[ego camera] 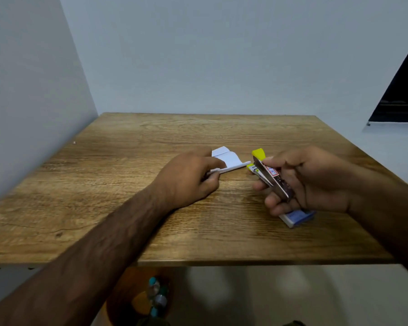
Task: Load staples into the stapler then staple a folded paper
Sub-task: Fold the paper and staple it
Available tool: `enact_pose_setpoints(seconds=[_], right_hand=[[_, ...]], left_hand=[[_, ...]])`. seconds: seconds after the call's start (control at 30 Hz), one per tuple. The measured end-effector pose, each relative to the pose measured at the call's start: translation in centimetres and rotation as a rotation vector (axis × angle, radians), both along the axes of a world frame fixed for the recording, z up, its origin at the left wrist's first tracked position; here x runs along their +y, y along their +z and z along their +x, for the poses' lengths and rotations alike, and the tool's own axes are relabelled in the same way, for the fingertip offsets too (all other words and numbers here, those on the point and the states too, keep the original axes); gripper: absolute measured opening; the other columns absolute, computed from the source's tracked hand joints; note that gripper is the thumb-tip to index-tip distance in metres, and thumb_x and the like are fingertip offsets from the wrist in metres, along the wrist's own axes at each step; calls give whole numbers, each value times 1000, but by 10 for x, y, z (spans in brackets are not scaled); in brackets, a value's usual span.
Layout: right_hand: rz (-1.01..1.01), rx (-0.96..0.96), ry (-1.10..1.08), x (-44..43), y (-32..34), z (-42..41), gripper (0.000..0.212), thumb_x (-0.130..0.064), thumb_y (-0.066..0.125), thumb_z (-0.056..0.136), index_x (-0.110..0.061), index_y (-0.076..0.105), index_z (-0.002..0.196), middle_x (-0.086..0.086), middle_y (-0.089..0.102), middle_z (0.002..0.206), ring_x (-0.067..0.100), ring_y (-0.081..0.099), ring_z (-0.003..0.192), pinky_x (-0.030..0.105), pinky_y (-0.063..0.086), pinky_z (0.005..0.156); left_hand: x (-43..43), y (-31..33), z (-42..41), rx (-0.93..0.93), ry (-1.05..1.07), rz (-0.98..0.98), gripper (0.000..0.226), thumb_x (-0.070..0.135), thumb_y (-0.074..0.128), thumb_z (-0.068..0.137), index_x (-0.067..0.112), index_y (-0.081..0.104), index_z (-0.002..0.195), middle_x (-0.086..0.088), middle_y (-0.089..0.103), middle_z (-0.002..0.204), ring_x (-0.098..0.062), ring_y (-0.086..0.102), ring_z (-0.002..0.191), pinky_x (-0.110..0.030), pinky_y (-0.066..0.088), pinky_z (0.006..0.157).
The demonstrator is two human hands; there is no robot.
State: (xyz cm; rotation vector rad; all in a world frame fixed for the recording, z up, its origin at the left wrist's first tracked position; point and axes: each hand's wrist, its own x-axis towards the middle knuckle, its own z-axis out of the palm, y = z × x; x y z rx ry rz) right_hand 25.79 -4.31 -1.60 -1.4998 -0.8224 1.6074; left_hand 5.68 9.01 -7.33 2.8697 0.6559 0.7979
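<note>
A white folded paper (pixel 229 161) lies on the wooden table (pixel 118 184), and my left hand (pixel 189 180) pinches its near left edge, lifting it slightly. My right hand (pixel 302 182) is closed around a yellow and silver stapler (pixel 267 174) held above the table. The stapler's yellow nose points toward the paper's right edge and sits just beside it. A small blue and white staple box (pixel 297 218) lies on the table under my right hand, partly hidden by the fingers.
The table stands in a corner, with a wall on the left and one behind. Its front edge runs across the lower part of the view. Below that edge stands a brown container (pixel 139 300) with small items in it. A dark window (pixel 400 95) is at the right.
</note>
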Motion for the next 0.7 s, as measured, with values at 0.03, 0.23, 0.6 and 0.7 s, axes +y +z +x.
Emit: enact_pose_setpoints(seconds=[0.03, 0.23, 0.6, 0.7], right_hand=[[-19, 10, -2, 3, 0, 0, 29, -28, 44, 97, -6, 63, 100, 12, 67, 73, 25, 64, 49, 38, 60, 55], [-82, -124, -12, 27, 3, -1, 63, -62, 45, 91, -8, 70, 112, -2, 43, 58, 10, 38, 32, 29, 52, 48], [-132, -245, 11, 47, -4, -3, 55, -62, 41, 95, -14, 66, 104, -4, 52, 57, 9, 46, 35, 22, 46, 42], [-119, -209, 10, 51, -6, -3, 56, -65, 43, 93, -14, 66, 102, -5, 48, 58, 6, 39, 33, 19, 39, 38]], left_hand=[[1, 0, 1, -9, 13, -17, 19, 26, 59, 91, 21, 73, 103, 6, 55, 84, -19, 60, 78, -34, 46, 65], [6, 1, 16, -12, 80, 2, 22, 43, 60, 90, 29, 68, 105, 14, 49, 80, -14, 54, 78, -28, 33, 64], [0, 1, 16, -120, 24, 385, 22, 24, 61, 92, 8, 66, 77, -8, 63, 78, -33, 62, 70, -39, 45, 53], [-1, 2, 14, -162, 17, 456, 21, 20, 66, 90, 8, 64, 73, -9, 63, 75, -32, 61, 66, -36, 45, 52]])
